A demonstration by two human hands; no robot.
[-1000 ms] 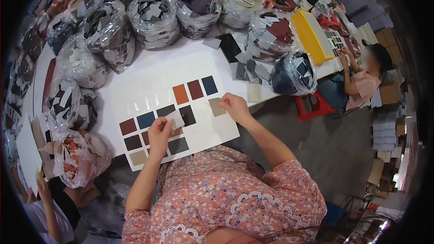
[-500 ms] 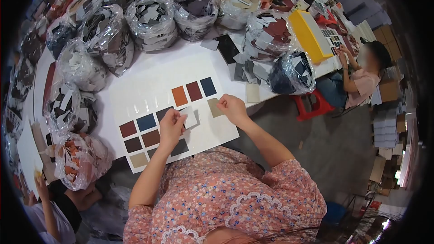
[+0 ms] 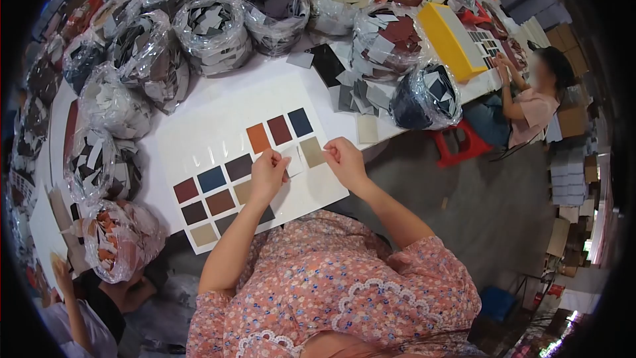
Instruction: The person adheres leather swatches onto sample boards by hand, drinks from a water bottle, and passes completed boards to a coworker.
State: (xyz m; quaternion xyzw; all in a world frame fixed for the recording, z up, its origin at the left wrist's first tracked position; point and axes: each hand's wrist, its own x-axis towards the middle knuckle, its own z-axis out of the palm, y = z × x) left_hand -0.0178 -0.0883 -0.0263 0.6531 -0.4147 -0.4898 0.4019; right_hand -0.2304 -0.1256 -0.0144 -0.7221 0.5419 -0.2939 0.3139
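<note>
A white sample card (image 3: 199, 126) lies on the table before me, bearing rows of coloured swatches. My left hand (image 3: 269, 178) pinches a pale, nearly white swatch (image 3: 293, 162) over the card, just left of the beige swatch (image 3: 311, 152). My right hand (image 3: 346, 166) is at the card's right edge beside that beige swatch, fingers curled together; whether something small is between them is hidden. Above my left hand are an orange swatch (image 3: 258, 138), a dark red swatch (image 3: 279, 130) and a navy swatch (image 3: 300, 122). My left forearm partly covers the lower swatches.
Clear plastic bags of swatches (image 3: 212, 33) ring the table's far and left sides. Loose grey swatches (image 3: 358, 96), a black phone-like slab (image 3: 326, 65) and a yellow box (image 3: 450, 43) are to the right. A co-worker (image 3: 533, 103) sits at right; another person's arm (image 3: 66, 285) shows lower left.
My left hand has moved right with the pale swatch, bringing it beside the beige one. My right hand's fingertips have drawn slightly off the beige swatch. The view has shifted a little.
</note>
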